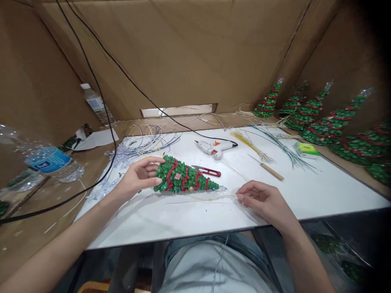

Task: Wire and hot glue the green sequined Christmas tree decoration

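My left hand (142, 175) grips the wide base of a small green Christmas tree (186, 177), which lies on its side with its clear tip pointing right. Red garland, a pink gift shape and small coloured balls decorate it. To the right of the tip, my right hand (259, 199) pinches the end of a thin pale yellow wire (218, 198). The wire runs left along the white board, passing below the tree. Behind the tree lie red thread snips (209, 171), partly hidden by it.
Beyond the tree lie a white glue gun (215, 148), a wooden-handled awl (270, 171), yellow wires (250, 144) and teal wires (284, 146). Decorated trees (326, 122) line the right side. Bottles (51, 160) stand left, near a hanging black cable (114, 134). Cardboard walls (189, 53) surround the board.
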### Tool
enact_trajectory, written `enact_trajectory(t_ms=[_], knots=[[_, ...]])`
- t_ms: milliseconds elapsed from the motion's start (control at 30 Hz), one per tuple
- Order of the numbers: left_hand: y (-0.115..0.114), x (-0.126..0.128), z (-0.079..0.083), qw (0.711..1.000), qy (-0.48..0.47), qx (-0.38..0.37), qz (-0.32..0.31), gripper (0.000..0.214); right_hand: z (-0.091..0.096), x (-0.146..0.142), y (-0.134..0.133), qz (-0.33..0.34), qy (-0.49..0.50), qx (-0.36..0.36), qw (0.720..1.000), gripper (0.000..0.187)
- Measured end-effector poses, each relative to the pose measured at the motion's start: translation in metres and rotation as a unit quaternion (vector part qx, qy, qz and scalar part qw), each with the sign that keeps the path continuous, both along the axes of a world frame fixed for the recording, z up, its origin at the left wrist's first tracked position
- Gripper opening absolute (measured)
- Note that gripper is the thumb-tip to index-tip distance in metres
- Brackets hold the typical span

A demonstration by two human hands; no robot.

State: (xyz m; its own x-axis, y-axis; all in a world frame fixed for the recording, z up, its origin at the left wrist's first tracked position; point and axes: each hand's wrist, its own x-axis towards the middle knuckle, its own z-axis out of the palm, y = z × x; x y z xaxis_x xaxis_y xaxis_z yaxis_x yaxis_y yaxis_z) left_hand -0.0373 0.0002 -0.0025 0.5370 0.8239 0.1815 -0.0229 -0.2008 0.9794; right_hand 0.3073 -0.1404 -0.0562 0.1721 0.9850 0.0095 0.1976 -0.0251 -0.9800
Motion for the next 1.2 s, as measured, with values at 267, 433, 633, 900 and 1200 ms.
enact_trajectory(t_ms=[267, 433, 633, 900, 1200], knots=[[-0.01, -0.004, 0.011, 0.997, 0.056, 0.046, -0.002, 0.042, 0.005, -0.007, 0.0, 0.025, -0.118, -0.006, 0.993, 0.022], [-0.018, -0.009, 0.011, 0.992, 0.091, 0.086, 0.014, 0.044, 0.009, -0.01, -0.001, 0.053, -0.165, 0.016, 0.985, 0.017], [-0.032, -0.018, 0.031, 0.941, 0.218, 0.235, 0.111, 0.059, 0.008, -0.007, 0.001, 0.053, -0.191, 0.043, 0.979, 0.013], [-0.102, 0.027, 0.027, 0.764, 0.312, 0.56, 0.067, 0.006, 0.01, -0.004, 0.0, 0.064, -0.206, 0.067, 0.974, 0.013], [-0.091, 0.124, -0.018, 0.729, 0.286, 0.619, -0.063, 0.019, 0.017, -0.001, -0.001, 0.069, -0.213, 0.113, 0.968, 0.013]])
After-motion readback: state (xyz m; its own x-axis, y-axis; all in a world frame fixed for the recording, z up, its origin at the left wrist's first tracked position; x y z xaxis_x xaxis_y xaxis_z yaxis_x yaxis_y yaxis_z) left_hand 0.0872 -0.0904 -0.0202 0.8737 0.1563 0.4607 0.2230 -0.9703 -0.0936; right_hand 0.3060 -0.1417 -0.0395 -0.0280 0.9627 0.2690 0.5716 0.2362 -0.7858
